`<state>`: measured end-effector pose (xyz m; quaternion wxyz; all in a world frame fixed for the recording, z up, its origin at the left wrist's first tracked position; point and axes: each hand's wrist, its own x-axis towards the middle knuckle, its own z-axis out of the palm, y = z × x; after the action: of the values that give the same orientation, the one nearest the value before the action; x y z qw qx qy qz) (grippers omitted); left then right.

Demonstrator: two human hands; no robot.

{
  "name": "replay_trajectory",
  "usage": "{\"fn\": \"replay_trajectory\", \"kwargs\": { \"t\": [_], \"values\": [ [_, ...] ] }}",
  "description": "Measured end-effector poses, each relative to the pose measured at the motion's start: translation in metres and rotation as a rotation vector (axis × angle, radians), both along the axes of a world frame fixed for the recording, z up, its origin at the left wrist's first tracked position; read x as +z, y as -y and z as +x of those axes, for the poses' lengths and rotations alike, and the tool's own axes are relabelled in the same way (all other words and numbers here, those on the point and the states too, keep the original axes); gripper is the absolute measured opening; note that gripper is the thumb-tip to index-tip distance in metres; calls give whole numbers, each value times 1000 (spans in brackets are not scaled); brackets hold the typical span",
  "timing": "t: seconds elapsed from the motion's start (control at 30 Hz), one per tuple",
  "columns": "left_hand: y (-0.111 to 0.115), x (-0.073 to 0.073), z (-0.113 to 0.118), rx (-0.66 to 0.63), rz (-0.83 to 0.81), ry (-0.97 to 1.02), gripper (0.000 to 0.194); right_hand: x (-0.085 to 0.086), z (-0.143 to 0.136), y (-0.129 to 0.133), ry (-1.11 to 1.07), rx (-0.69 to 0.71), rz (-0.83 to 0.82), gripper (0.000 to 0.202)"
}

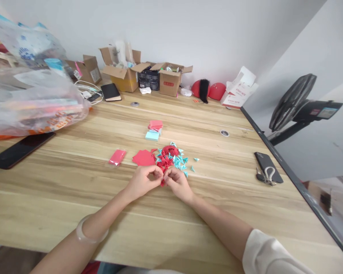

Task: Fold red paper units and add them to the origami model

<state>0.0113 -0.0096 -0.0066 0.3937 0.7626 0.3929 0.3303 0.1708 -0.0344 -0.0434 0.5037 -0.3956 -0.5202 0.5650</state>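
My left hand [148,178] and my right hand [177,182] meet fingertip to fingertip above the table, both pinched closed. A small red paper piece [162,183] shows between and below the fingertips; its shape is mostly hidden. Just beyond lies a heap of red folded paper pieces [165,161]. Behind that heap stands a red ring of interlocked folded paper [170,151]. Light-blue folded paper triangles [180,161] are scattered around and to the right. Flat red paper sheets [144,158] lie fanned out beside my left hand.
Stacks of pink paper [155,125] and light-blue paper [152,136] sit farther back. A wrapped red packet [117,157] lies left. A phone [267,165] with keys rests at right, a tape roll [224,133] behind it. Cardboard boxes [170,84] line the wall; plastic bags [37,110] fill the left.
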Motion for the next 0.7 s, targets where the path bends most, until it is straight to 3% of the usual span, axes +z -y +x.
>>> {"fn": "replay_trajectory", "kwargs": {
  "t": [0.23,0.47,0.7],
  "values": [
    [3,3,1,0,92,-42,7,3,-1,1,29,8,11,16],
    [0,-9,3,57,-153,180,8,3,0,0,13,-10,6,20],
    [1,-8,6,38,-211,239,7,1,0,0,-9,-36,18,20]
  ]
}}
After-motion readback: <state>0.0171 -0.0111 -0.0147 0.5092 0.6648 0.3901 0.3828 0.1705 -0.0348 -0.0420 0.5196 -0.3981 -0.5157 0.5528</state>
